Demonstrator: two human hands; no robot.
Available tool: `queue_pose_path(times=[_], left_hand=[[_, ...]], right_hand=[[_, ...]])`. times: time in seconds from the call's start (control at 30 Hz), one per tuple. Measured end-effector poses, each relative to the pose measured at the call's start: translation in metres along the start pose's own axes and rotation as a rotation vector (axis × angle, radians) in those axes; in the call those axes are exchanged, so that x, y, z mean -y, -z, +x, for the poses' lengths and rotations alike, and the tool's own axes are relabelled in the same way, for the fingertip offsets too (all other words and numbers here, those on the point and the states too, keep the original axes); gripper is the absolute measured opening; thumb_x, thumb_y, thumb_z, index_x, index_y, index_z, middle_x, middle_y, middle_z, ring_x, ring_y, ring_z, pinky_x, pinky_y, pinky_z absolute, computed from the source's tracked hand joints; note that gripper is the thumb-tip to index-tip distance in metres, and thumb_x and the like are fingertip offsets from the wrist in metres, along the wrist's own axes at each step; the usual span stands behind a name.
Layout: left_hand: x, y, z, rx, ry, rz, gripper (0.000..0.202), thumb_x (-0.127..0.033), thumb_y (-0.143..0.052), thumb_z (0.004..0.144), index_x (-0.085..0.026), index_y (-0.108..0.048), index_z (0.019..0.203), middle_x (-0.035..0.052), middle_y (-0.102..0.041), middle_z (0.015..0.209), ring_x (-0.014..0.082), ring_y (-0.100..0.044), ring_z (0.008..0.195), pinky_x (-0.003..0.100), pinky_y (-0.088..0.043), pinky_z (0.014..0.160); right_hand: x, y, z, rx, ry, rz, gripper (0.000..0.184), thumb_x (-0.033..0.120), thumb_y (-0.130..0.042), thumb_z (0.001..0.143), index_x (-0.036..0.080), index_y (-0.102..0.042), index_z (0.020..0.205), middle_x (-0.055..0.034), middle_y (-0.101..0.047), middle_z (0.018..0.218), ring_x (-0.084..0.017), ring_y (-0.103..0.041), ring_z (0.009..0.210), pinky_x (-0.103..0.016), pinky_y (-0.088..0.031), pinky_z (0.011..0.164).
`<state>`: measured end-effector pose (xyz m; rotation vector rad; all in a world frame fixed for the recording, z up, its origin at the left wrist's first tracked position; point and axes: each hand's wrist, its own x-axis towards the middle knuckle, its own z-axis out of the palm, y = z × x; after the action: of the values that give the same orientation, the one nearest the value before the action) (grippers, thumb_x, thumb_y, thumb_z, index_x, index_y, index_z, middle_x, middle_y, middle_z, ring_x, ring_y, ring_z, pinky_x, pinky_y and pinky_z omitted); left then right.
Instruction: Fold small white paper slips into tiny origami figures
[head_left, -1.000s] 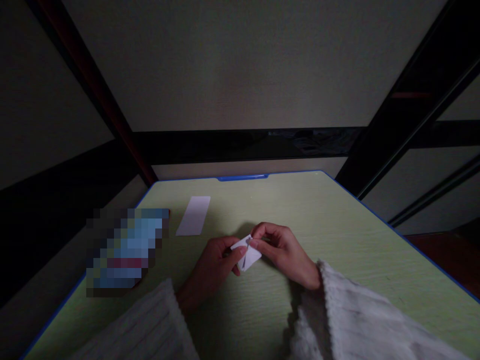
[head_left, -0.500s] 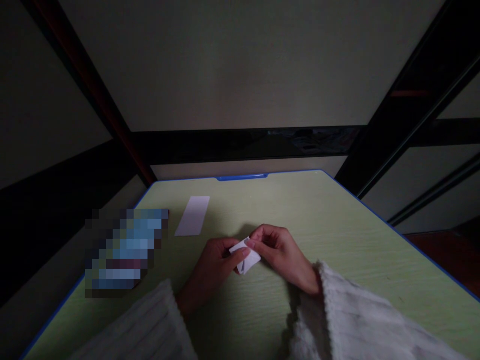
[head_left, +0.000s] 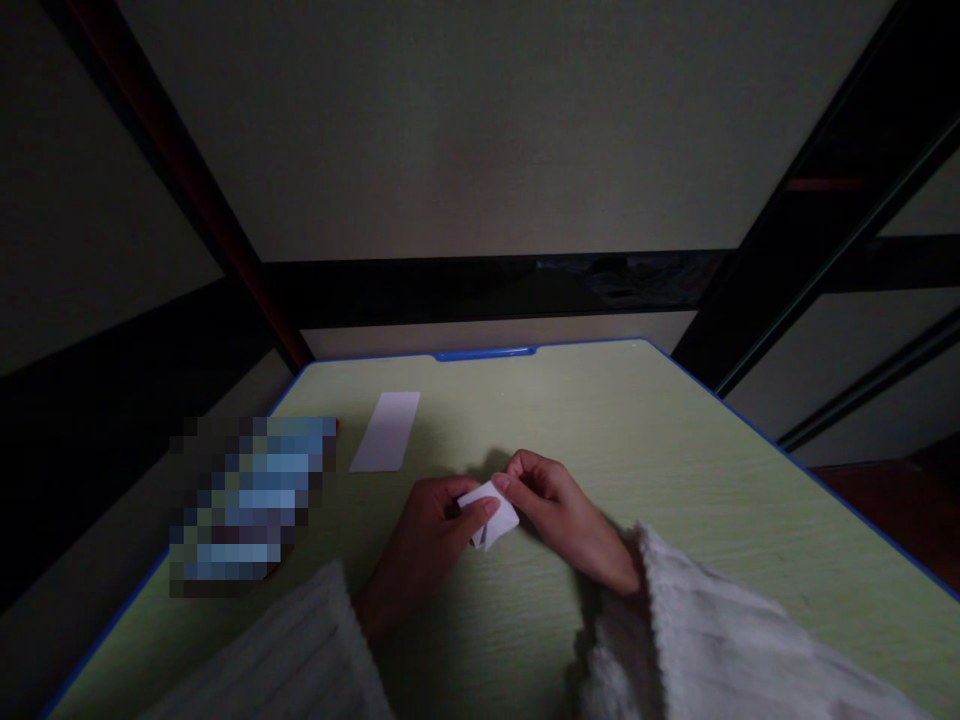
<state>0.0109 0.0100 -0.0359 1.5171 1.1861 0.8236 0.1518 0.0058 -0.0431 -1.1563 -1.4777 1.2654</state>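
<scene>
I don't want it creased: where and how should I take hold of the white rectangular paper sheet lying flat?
Probably pinch the paper sheet by its right long edge, from the right: it lies flat, and a blurred bluish item flanks its left.

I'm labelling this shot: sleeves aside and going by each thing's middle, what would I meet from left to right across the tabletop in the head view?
Pixelated item → flat pale sheet → left hand → folded white paper → right hand.
</scene>
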Motion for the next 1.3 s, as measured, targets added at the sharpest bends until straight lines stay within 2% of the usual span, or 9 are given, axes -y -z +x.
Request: queue_pose_path(times=[0.2, 0.37, 0.7, 1.03, 1.2, 1.3], left_hand=[[-0.0032, 0.0010, 0.0010, -0.012, 0.049, -0.070, 0.018, -0.027, -0.055, 0.062, -0.010, -0.058, 0.056, -0.0017, -0.050, 0.049, 0.0088, -0.042, 0.047, 0.018, -0.031, 0.044], [-0.0032, -0.0008, 0.0007, -0.017, 0.037, -0.063, 0.017, -0.027, -0.056, 0.061, -0.011, -0.057, 0.054, -0.0031, -0.047, 0.047, 0.0080, -0.040, 0.046, 0.018, -0.030, 0.043], [-0.0018, -0.0010, 0.0017, -0.009, 0.066, -0.084, 0.017, -0.026, -0.056, 0.061, -0.011, -0.058, 0.053, -0.0017, -0.052, 0.048, 0.0095, -0.044, 0.047, 0.019, -0.032, 0.046], [-0.0018, 0.0006, -0.0005, -0.023, 0.032, -0.034, 0.018, -0.027, -0.055, 0.063, -0.010, -0.058, 0.057, -0.0027, -0.049, 0.049, 0.0083, -0.041, 0.047, 0.018, -0.030, 0.044], [-0.0064, -0.0014, -0.0022, -0.012, 0.035, -0.050, 0.020, -0.028, -0.055, 0.062, -0.011, -0.054, 0.052, -0.0048, -0.042, 0.045, 0.0071, -0.037, 0.043, 0.018, -0.028, 0.041], [-0.0081, -0.0022, -0.0029, -0.017, 0.046, -0.059, 0.018, -0.025, -0.055, 0.061, -0.012, -0.052, 0.050, -0.0047, -0.043, 0.045, 0.0070, -0.037, 0.044, 0.018, -0.028, 0.042]], right_hand=[[0.0084, 0.0011, 0.0001, -0.015, -0.027, 0.165, 0.018, 0.025, -0.058, 0.064, 0.015, -0.043, 0.063, 0.0052, -0.043, 0.053, -0.006, -0.038, 0.049, -0.020, -0.029, 0.047], [0.0079, 0.0014, -0.0009, 0.007, -0.020, 0.187, 0.011, 0.022, -0.054, 0.066, 0.013, -0.048, 0.064, 0.0037, -0.046, 0.055, -0.007, -0.040, 0.050, -0.021, -0.030, 0.049], [0.0092, 0.0009, 0.0002, -0.022, -0.048, 0.219, 0.008, 0.017, -0.052, 0.064, 0.012, -0.049, 0.060, 0.0043, -0.045, 0.052, -0.005, -0.037, 0.048, -0.020, -0.028, 0.047], [0.0083, -0.0008, -0.0002, 0.003, -0.023, 0.163, 0.012, 0.021, -0.053, 0.066, 0.014, -0.044, 0.063, 0.0051, -0.041, 0.054, -0.006, -0.036, 0.049, -0.021, -0.028, 0.047], [0.0087, -0.0012, -0.0024, 0.101, -0.012, 0.037, 0.018, 0.029, -0.046, 0.074, 0.015, -0.041, 0.063, 0.0051, -0.036, 0.054, -0.007, -0.031, 0.050, -0.021, -0.025, 0.047], [0.0084, -0.0003, -0.0044, 0.124, -0.030, 0.043, 0.023, 0.034, -0.045, 0.075, 0.016, -0.039, 0.061, 0.0053, -0.034, 0.054, -0.007, -0.029, 0.049, -0.021, -0.023, 0.045]])
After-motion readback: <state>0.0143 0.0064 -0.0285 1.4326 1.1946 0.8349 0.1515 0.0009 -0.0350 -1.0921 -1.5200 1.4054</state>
